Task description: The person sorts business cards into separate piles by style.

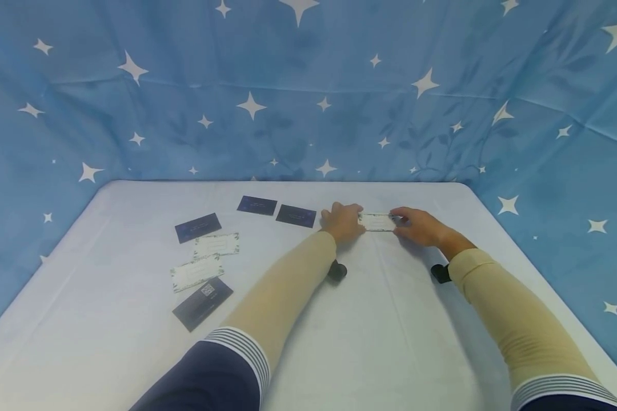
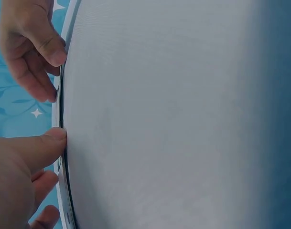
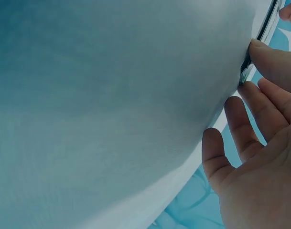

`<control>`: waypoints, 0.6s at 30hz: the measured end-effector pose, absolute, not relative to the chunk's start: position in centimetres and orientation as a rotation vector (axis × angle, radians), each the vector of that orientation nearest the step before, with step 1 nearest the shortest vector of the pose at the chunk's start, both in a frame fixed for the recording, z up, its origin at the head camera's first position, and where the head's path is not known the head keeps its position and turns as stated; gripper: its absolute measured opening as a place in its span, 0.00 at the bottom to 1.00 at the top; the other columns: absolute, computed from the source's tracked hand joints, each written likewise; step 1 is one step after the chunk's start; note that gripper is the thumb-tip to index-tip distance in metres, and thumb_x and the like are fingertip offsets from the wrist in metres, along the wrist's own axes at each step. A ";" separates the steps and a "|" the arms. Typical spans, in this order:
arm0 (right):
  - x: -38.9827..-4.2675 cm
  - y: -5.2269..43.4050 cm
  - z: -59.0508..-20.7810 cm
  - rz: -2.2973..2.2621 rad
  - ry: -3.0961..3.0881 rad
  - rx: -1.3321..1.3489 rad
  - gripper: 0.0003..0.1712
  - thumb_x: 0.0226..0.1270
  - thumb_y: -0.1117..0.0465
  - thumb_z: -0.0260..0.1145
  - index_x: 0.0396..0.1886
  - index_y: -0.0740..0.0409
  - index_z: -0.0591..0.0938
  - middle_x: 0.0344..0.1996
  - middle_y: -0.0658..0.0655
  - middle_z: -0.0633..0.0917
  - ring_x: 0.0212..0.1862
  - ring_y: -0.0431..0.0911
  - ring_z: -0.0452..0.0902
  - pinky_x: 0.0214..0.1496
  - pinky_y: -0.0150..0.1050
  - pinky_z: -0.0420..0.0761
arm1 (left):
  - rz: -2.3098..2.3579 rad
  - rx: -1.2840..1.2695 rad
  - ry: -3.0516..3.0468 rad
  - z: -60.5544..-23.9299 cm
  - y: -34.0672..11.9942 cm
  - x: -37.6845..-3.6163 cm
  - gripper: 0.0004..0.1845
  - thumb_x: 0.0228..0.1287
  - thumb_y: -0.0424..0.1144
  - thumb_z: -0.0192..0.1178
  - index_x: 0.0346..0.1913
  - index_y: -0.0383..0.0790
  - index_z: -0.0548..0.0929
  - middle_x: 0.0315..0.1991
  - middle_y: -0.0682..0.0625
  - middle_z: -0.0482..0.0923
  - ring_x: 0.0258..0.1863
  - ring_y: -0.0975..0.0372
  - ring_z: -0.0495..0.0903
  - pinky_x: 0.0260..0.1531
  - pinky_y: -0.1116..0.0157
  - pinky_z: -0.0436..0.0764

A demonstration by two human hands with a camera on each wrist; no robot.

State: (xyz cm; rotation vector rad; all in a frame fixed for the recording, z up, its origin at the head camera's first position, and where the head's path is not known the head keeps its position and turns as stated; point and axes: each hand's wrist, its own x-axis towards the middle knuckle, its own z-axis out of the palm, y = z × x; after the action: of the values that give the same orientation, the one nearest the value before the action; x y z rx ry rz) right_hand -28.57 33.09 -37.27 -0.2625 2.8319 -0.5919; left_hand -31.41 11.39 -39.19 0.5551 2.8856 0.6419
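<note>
Tablecloth (image 1: 370,319) white, starry blue backdrop (image 1: 308,114); hands apparently pinch a card (image 1: 376,222).

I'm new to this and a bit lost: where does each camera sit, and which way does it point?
Head: worn high, looking forward and down at the white table; both sleeved arms show.
Left wrist: beside the left hand, facing the small white card with a leafy border, seen edge-on.
Right wrist: beside the right hand, facing that card.
All three views share the card and the table.
</note>
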 end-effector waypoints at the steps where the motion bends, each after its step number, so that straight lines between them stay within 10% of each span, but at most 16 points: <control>1: -28.6 33.1 -37.3 -0.589 2.833 -0.261 0.32 0.73 0.62 0.60 0.73 0.66 0.66 0.67 0.73 0.70 0.66 0.67 0.65 0.67 0.63 0.62 | 0.645 0.555 2.883 -39.2 11.4 -31.4 0.31 0.66 0.52 0.66 0.71 0.56 0.73 0.60 0.56 0.78 0.54 0.58 0.68 0.51 0.55 0.62; 18: -29.4 32.8 -37.1 -0.533 2.801 -0.232 0.33 0.73 0.63 0.60 0.74 0.65 0.63 0.70 0.72 0.66 0.68 0.67 0.64 0.69 0.63 0.59 | 0.665 0.559 2.872 -39.2 11.3 -31.4 0.31 0.66 0.52 0.66 0.71 0.55 0.73 0.62 0.55 0.77 0.57 0.56 0.68 0.53 0.53 0.62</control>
State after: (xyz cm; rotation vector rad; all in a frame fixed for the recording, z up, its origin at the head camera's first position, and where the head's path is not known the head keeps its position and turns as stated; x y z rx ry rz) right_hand -29.44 32.82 -37.11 -0.2318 2.8011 -0.5328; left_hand -31.41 11.26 -39.25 0.5588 2.8723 0.6648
